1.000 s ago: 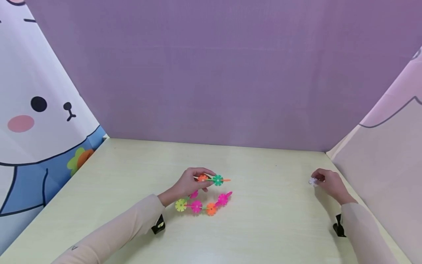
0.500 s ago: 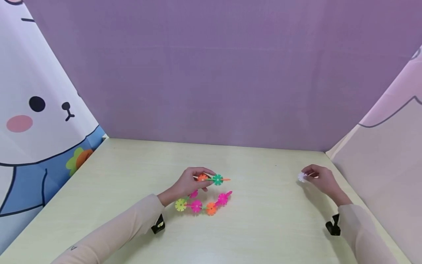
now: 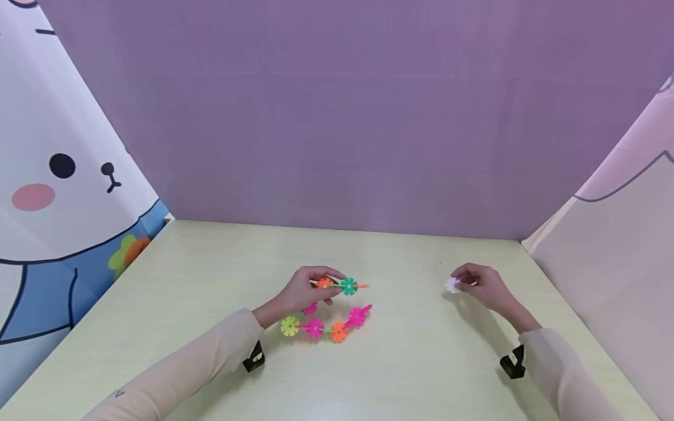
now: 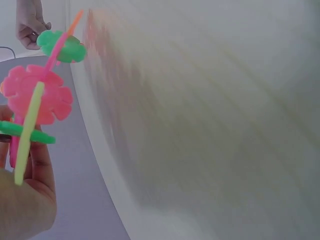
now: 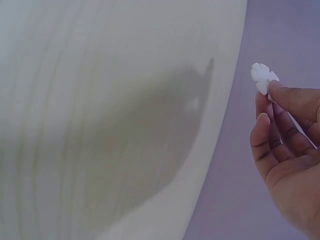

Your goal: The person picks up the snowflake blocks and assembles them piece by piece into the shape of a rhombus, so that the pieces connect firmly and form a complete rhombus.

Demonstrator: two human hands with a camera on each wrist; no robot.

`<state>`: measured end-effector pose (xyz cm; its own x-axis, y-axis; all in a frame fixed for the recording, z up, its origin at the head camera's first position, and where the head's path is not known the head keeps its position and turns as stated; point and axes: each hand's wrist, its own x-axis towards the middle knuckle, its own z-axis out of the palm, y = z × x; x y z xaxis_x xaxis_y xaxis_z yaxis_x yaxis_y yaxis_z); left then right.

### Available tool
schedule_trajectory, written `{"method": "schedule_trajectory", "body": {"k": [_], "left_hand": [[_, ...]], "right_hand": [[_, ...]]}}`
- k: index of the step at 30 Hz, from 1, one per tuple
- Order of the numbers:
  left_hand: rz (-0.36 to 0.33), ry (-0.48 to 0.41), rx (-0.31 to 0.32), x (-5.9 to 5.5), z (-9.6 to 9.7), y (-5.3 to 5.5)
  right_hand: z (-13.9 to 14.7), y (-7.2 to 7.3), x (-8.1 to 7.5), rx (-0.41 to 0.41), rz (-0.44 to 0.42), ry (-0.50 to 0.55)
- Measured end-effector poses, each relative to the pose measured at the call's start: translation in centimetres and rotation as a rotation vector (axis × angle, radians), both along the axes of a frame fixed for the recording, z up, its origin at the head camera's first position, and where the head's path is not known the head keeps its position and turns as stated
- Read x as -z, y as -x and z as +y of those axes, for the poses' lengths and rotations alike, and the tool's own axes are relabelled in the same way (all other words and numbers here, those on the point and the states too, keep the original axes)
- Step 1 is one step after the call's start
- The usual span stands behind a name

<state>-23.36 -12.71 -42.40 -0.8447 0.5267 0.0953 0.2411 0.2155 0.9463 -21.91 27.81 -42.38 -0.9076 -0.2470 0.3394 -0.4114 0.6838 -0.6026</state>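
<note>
In the head view my left hand (image 3: 299, 293) grips a chain of slotted, flower-shaped plastic discs near an orange disc (image 3: 324, 283). A green disc (image 3: 349, 286) sticks out to the right of the fingertips. The chain curves round below the hand through a yellow disc (image 3: 289, 325), a magenta disc (image 3: 315, 328), another orange disc (image 3: 339, 332) and a pink disc (image 3: 357, 317). Farther right, my right hand (image 3: 488, 287) pinches a single white disc (image 3: 451, 285) between thumb and fingers, apart from the chain. The right wrist view shows this white disc (image 5: 262, 76) at the fingertips.
Both hands are over a pale wooden table (image 3: 405, 362). A purple panel (image 3: 347, 117) rises at its back edge. Cartoon-printed cloth (image 3: 63, 222) stands on the left, and a pale printed cloth (image 3: 621, 263) borders the right side.
My right hand has carried the white disc leftward, from near the table's right edge toward the chain. The left hand and its chain have stayed in place.
</note>
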Motion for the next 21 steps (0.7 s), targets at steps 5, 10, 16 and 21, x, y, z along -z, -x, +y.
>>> {"method": "schedule_trajectory", "body": {"k": [5,10,16,21], "left_hand": [[-0.007,-0.009,0.001,0.0,0.0,0.0],[-0.014,-0.009,-0.002,0.0,0.0,-0.1],[-0.007,-0.009,0.0,-0.1,0.0,-0.1],[0.03,-0.009,0.013,0.0,-0.1,0.0]], "right_hand": [[-2.5,-0.2,-0.1,-0.04,-0.052,0.042],[-4.9,-0.5,-0.4,-0.088,-0.107,0.113],[-7.6,-0.7,-0.5,-0.124,-0.125,0.176],[-9.5,-0.8,-0.8,-0.169,-0.127,0.235]]}}
